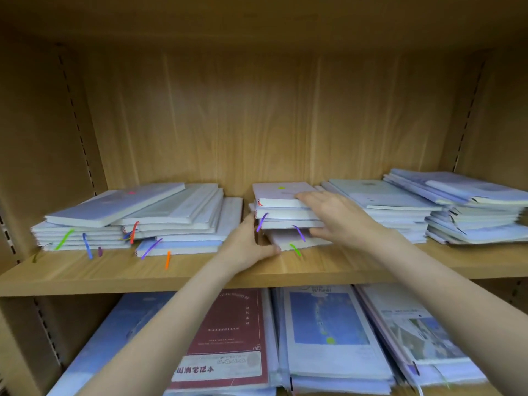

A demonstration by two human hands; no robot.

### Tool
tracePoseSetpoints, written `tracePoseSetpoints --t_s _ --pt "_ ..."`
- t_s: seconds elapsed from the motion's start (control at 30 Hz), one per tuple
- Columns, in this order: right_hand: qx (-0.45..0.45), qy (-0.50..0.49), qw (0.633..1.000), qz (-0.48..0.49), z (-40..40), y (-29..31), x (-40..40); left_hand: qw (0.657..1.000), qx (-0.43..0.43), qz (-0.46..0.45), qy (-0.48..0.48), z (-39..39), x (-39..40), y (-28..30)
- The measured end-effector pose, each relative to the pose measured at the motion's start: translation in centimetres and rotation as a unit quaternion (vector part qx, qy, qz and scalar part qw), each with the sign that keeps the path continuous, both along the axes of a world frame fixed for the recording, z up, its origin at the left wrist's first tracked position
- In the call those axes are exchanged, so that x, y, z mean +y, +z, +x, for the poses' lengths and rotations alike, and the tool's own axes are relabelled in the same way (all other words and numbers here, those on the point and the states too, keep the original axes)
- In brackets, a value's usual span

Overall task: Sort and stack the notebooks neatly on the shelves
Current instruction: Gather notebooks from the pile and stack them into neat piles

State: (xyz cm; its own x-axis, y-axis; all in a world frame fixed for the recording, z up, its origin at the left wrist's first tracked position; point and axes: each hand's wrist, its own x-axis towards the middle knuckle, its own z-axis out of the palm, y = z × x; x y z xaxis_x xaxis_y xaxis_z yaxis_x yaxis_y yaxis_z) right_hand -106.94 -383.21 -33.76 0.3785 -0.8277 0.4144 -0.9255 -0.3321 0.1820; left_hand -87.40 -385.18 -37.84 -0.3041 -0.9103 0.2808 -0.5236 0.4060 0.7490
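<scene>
Left hand (248,243) cupped against the near left corner of the small notebook stack (285,215), right hand (334,217) spread flat over its right side: squeeze evenly inward, square edges, avoid snagging ribbons.

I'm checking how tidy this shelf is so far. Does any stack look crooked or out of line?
Yes. The top notebook of the left pile lies turned at an angle. In the middle stack between both hands, the bottom notebook juts forward, askew.
</scene>
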Motion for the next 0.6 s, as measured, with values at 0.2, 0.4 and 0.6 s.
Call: tracePoseSetpoints --t_s 0.2,0.4,0.6 --pt "0.0 0.019 1.0 -0.008 -0.3 -0.2 0.1 0.996 -0.037 -0.049 0.069 -1.1 -0.5 -0.6" --pt "0.003 0.007 1.0 -0.01 0.2 -0.3 0.6 0.996 0.023 -0.035 0.076 0.9 -1.0 -1.2" --pt "-0.045 0.014 0.996 0.079 2.4 1.4 0.7 0.988 0.143 -0.024 0.048 4.3 1.0 -0.8"
